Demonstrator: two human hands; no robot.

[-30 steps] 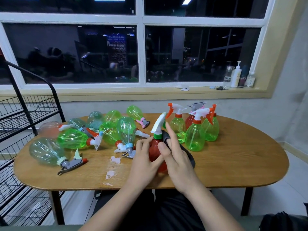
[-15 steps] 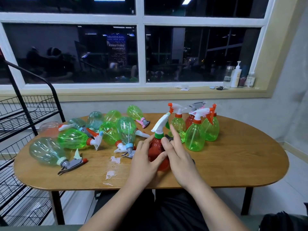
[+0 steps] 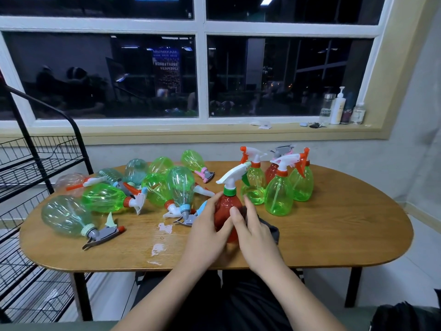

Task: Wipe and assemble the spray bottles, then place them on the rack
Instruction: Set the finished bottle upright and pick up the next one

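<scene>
A red spray bottle (image 3: 226,209) with a green collar and a white trigger head stands near the table's front edge. My left hand (image 3: 206,231) grips its left side. My right hand (image 3: 254,231) holds a dark cloth (image 3: 270,229) against the bottle's right side, fingers pointing up. Behind it several assembled green bottles (image 3: 279,197) stand upright. To the left several green and clear bottles (image 3: 105,199) lie on their sides.
The oval wooden table (image 3: 334,235) has wet patches (image 3: 164,228) near my left hand. A black wire rack (image 3: 31,163) stands at the left. Small bottles (image 3: 337,108) stand on the window sill at the back right.
The red bottle has turned so its nozzle now points right. My right hand with the cloth slid down its right side. My left hand kept hold of the bottle.
</scene>
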